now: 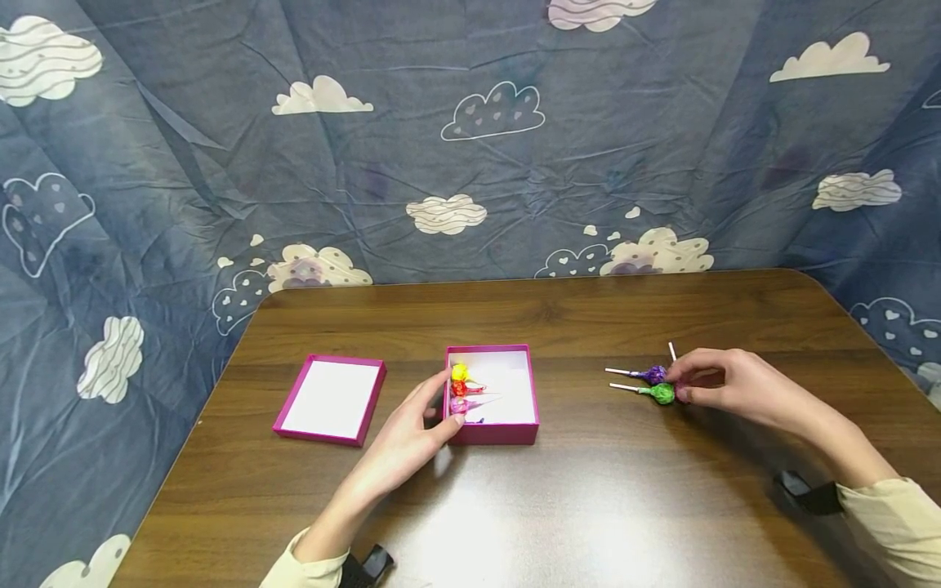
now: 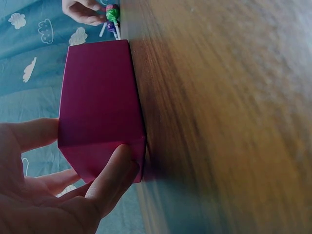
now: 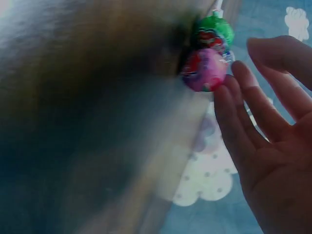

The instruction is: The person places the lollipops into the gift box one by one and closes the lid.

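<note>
A magenta box [image 1: 532, 384] stands on the table with wrapped lollipops along its left side: yellow [image 1: 459, 372], red [image 1: 460, 389], pink [image 1: 459, 405] and a partly hidden dark one. My left hand [image 1: 412, 433] rests on the box's left side, thumb at the near corner, fingers extended against the end wall. To the right, my right hand [image 1: 728, 384] is at a pink lollipop [image 3: 207, 70]; the thumb touches its ball, and the fingers lie beside it, spread apart. A green lollipop [image 1: 663, 394] and a purple lollipop [image 1: 653, 375] lie close by, sticks pointing left.
Left of the box lies its magenta-rimmed lid [image 1: 331, 400], white inside facing up. The brown wooden table [image 1: 559, 318] ends at a blue cloud-printed cloth [image 1: 500, 180] behind it. Black straps [image 1: 812, 494] circle both wrists.
</note>
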